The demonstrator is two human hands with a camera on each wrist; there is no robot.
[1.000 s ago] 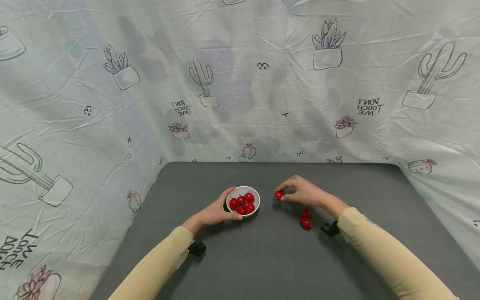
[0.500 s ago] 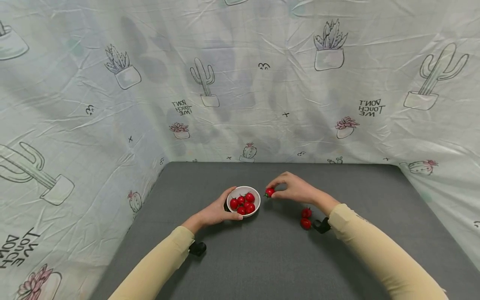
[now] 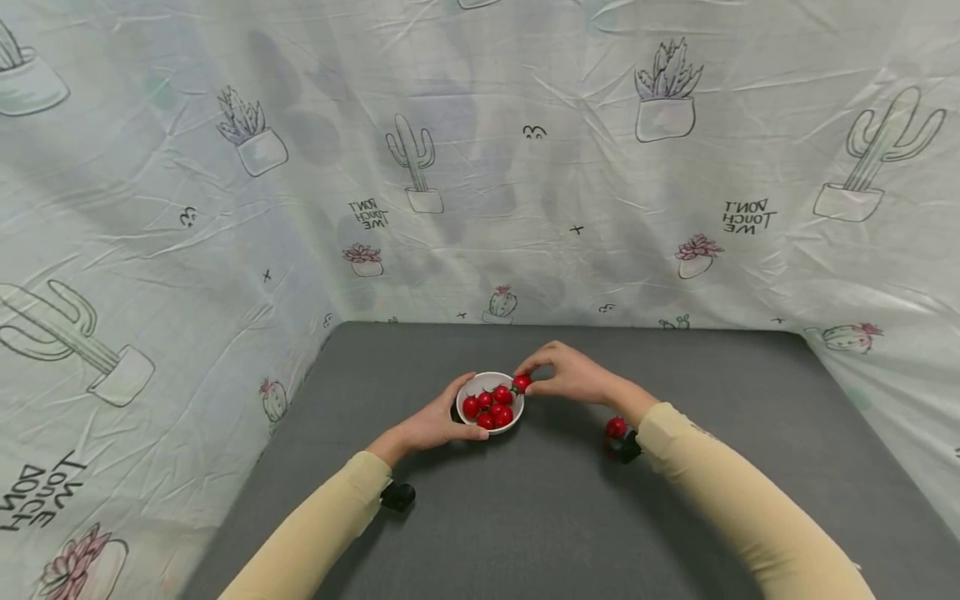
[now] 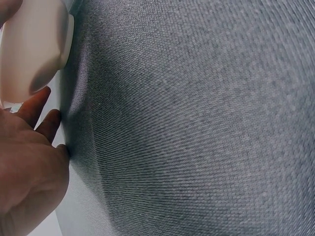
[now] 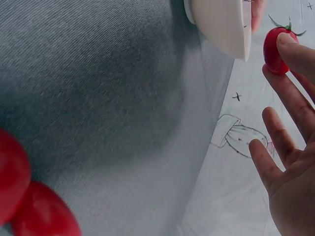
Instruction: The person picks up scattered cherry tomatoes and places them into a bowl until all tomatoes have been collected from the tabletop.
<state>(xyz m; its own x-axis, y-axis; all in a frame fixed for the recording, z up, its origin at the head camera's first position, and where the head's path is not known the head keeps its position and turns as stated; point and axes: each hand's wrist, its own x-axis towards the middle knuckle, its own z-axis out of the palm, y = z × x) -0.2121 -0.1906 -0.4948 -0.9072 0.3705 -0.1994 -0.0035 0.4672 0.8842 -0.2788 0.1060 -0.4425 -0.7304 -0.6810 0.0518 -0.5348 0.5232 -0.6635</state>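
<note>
A white bowl (image 3: 491, 381) stands on the grey table with several red cherry tomatoes (image 3: 486, 412) inside. My left hand (image 3: 429, 425) grips its left side, thumb at the near rim and fingers round the far side. In the left wrist view the bowl's pale outer wall (image 4: 34, 44) shows beside the fingers. At the bowl's right rim, my right hand (image 3: 573, 375) pinches one cherry tomato (image 5: 276, 51) between thumb and fingers. That tomato has a green stem and is held a little above the rim in the right wrist view.
Two more cherry tomatoes (image 3: 616, 427) lie on the table (image 3: 525, 517) under the right wrist, one partly hidden by the black wrist camera (image 3: 628, 447). A white curtain (image 3: 480, 208) printed with potted cacti hangs behind and at the sides.
My right hand has moved left with the pinched tomato, from beside the bowl to its right rim. The left hand keeps its grip on the bowl.
</note>
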